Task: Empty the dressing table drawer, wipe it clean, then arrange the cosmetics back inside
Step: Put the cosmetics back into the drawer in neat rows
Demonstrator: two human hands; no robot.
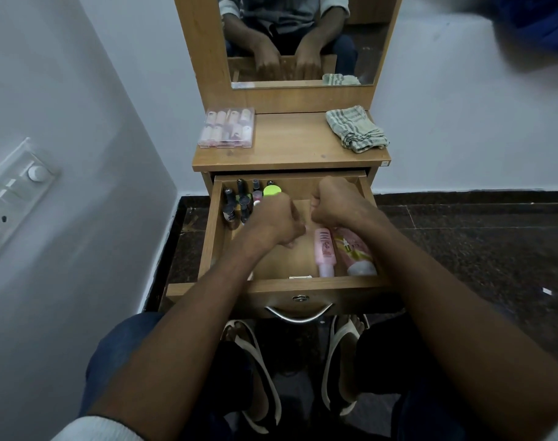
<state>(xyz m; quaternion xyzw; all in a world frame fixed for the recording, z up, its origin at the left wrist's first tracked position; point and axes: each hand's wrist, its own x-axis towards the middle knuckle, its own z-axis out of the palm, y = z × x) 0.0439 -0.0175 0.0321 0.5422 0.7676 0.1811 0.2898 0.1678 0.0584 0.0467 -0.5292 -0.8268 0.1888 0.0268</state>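
Note:
The wooden drawer of the dressing table stands pulled out, and both my hands are inside it. Several dark nail polish bottles and a green-lidded jar stand upright in its back left corner. A pink bottle and a pale tube lie at the front right. My left hand is beside the bottles with its fingers curled under; what it holds, if anything, is hidden. My right hand is a fist over the drawer's middle back, with nothing showing in it.
On the tabletop a clear case of cosmetics lies at the left and a checked cloth at the right. A mirror rises behind. A wall with a switchboard is close on the left.

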